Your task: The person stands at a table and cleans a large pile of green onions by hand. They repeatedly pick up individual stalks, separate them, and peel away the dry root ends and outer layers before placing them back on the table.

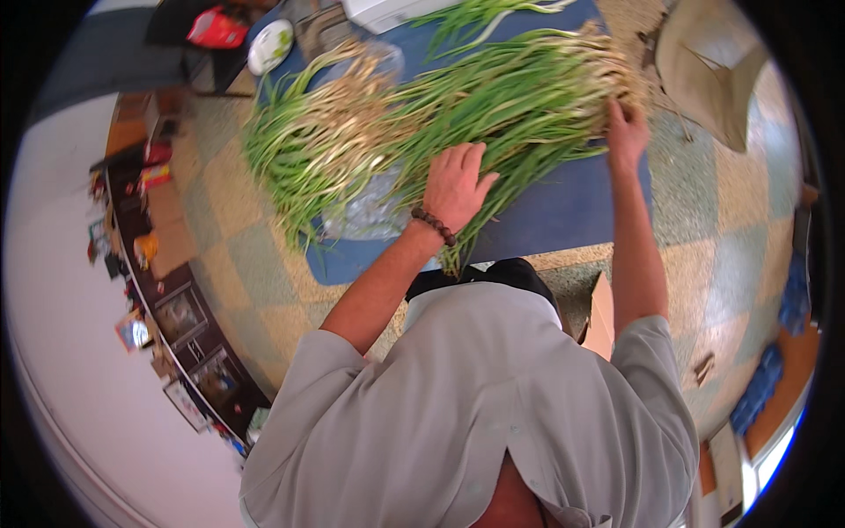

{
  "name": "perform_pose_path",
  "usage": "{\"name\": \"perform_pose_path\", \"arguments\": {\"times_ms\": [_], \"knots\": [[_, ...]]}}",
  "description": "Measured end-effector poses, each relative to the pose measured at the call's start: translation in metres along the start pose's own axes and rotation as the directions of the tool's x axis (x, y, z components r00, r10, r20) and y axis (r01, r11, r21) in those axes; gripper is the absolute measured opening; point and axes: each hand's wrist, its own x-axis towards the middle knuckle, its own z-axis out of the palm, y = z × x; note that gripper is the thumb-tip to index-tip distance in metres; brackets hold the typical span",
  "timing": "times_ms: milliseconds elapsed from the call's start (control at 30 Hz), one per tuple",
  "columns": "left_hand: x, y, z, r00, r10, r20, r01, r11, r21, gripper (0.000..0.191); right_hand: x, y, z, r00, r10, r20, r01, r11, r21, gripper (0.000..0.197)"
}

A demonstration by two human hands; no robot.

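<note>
Long green onions (502,99) lie in a broad heap across a blue table (548,211), their pale root ends towards the right. My left hand (459,185), with a dark bead bracelet at the wrist, rests flat on the green leaves, thumb apart. At the heap's right edge, my right hand (627,132) touches the pale stalks near the roots; its fingertips are partly hidden, and whether they grip a stalk cannot be told. A second heap of onions (330,138) lies to the left, partly on clear plastic film (370,211).
A white plate with green pieces (270,47) is at the table's far left corner, a white box (389,13) at the far edge. More onions (475,23) lie beyond the heap. A beige chair (709,72) stands right of the table; an open cardboard box (597,320) is by my right side.
</note>
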Motion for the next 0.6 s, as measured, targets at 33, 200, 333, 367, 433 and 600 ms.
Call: {"name": "perform_pose_path", "arguments": {"times_ms": [33,200,333,367,433,600], "knots": [[-0.016,-0.005,-0.01,1.0,-0.008,-0.025,0.008,1.0,0.001,0.048,-0.005,0.0,0.0,0.996,-0.08,-0.05,0.079,0.997,-0.023,0.031],[-0.085,-0.073,-0.055,0.973,-0.145,-0.178,0.167,0.979,0.115,0.039,-0.015,-0.006,-0.013,0.995,-0.033,-0.091,0.029,0.999,-0.043,0.036],[-0.117,-0.161,-0.102,0.962,-0.153,-0.228,0.221,0.924,0.311,0.051,-0.057,-0.038,-0.032,0.994,0.03,-0.109,-0.021,0.997,0.08,0.029],[-0.113,-0.172,-0.116,0.966,-0.145,-0.215,0.218,0.904,0.368,0.056,-0.07,-0.046,-0.038,0.992,0.051,-0.117,-0.037,0.991,0.125,0.027],[-0.106,-0.195,-0.131,0.974,-0.142,-0.176,0.208,0.868,0.45,0.068,-0.104,-0.059,-0.049,0.993,0.063,-0.099,-0.046,0.985,0.164,0.024],[-0.08,-0.241,-0.144,0.979,-0.192,0.07,0.131,0.85,0.511,0.086,-0.219,-0.066,-0.057,0.99,0.139,-0.026,-0.131,0.969,0.208,0.021]]}}
